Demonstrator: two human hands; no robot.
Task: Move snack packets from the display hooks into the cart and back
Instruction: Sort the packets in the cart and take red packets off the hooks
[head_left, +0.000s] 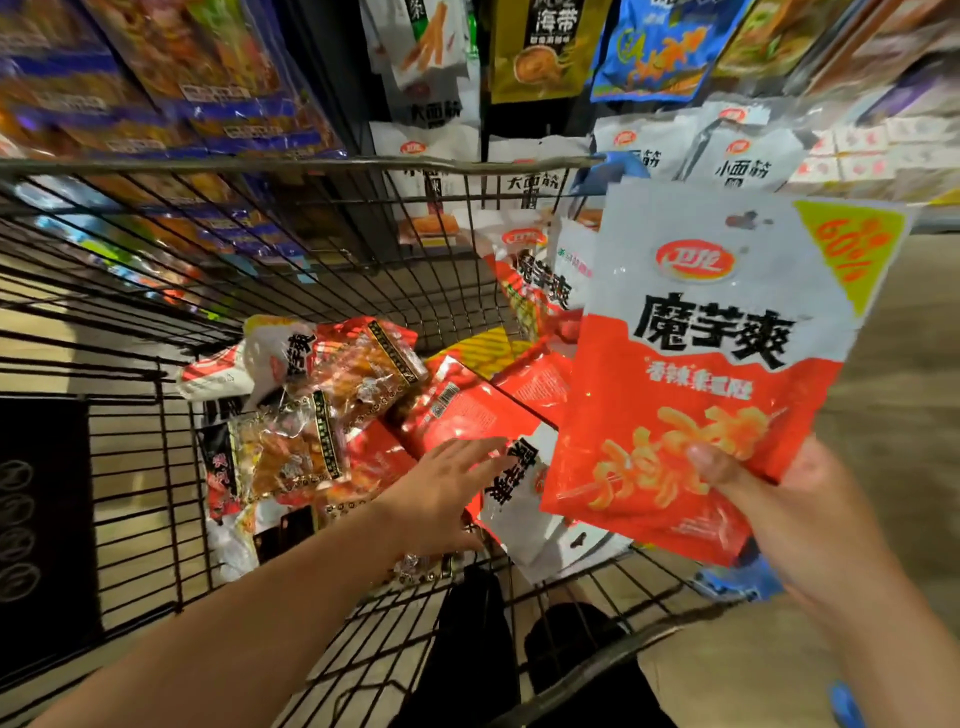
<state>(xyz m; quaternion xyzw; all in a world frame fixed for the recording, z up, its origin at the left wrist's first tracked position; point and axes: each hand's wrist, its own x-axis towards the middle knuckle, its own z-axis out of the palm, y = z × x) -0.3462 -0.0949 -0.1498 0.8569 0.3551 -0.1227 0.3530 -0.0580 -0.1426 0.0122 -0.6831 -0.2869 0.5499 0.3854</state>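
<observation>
Right hand (800, 514) grip pinching one red-and-white snack packet (711, 364) reading 魔芋爽 and 60%, above wire cart (311, 218), left hand (447, 493) grip spread wide over roughly seven heaped packets (363, 395), more hanging on display hooks (540, 47).

The held packet (717, 358) hides the cart's (291, 165) right wall and part of the packets behind it. The shelf packs (171, 78) at upper left are blurred, their print unreadable. The right hand's (810, 525) fingers sit behind the packet.
</observation>
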